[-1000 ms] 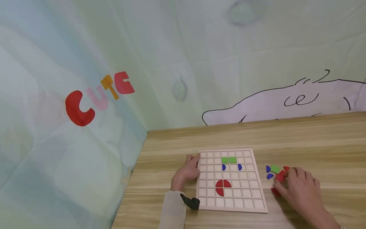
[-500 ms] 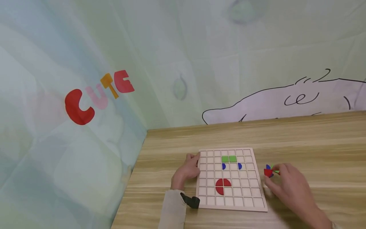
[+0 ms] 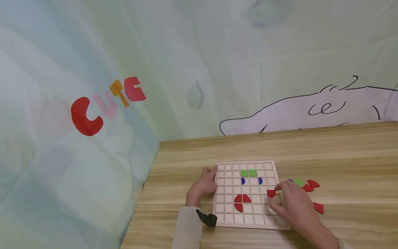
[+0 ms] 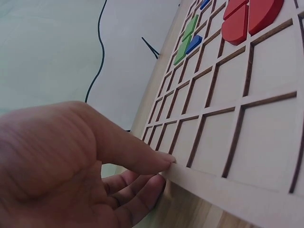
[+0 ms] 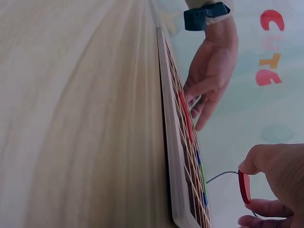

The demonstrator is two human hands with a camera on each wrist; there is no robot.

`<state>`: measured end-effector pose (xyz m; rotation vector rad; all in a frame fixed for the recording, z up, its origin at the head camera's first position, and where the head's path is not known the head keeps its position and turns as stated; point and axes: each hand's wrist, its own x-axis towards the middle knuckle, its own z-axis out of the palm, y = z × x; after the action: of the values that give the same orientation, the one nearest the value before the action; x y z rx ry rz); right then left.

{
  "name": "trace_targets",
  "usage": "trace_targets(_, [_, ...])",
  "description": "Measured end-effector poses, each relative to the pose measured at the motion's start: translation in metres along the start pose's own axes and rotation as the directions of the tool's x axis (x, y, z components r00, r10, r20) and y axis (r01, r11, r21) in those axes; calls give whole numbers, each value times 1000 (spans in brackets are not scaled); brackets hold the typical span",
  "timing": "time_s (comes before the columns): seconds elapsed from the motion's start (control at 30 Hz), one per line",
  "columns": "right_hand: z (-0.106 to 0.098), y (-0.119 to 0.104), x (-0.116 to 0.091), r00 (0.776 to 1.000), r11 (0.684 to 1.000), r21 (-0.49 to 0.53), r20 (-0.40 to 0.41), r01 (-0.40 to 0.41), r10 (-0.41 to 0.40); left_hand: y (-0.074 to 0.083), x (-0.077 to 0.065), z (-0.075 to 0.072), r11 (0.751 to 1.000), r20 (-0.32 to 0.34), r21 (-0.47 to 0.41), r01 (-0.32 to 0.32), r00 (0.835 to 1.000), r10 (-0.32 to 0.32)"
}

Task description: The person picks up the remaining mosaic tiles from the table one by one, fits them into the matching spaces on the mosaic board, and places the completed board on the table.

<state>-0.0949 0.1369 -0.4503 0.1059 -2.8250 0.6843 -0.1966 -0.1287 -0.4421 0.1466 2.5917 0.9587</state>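
A pale wooden grid board (image 3: 252, 226) lies on the table. My left hand (image 3: 206, 182) holds its left edge, the thumb on the rim and the other fingers curled at its side in the left wrist view. Between right thumb and fingertips, my right hand (image 3: 295, 200) pinches a red quarter-circle tile (image 3: 271, 193) above the board's right columns. Two green square tiles (image 3: 244, 173) sit in upper cells, with blue half-circle tiles (image 3: 260, 180) just below. Farther down, three red quarter-circle tiles (image 3: 238, 198) form most of a disc, its lower right quarter a bare cell.
Right of the board lie loose tiles: a green square (image 3: 299, 182), a partly hidden blue one (image 3: 290, 180) and red ones (image 3: 313, 183), with another red tile (image 3: 318, 208) nearer me. A printed cloth backdrop (image 3: 192, 69) rises behind and left of the wooden table (image 3: 183, 152).
My right hand has picked a red quarter-circle tile from the loose pile and carried it left over the board's right side. My left hand stays at the board's left edge.
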Motion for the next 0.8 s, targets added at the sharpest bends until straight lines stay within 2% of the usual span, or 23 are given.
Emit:
trace_targets(0.5, [22,-33,-5,991,996,-75,131,42,-32,1,-1,-1,1000,6,22,-14,1000,14])
trace_targets(0.8, [37,-47,-10,991,987,-118,100,105,-93,-1,1,0,1000,1,27,-16,1000,16])
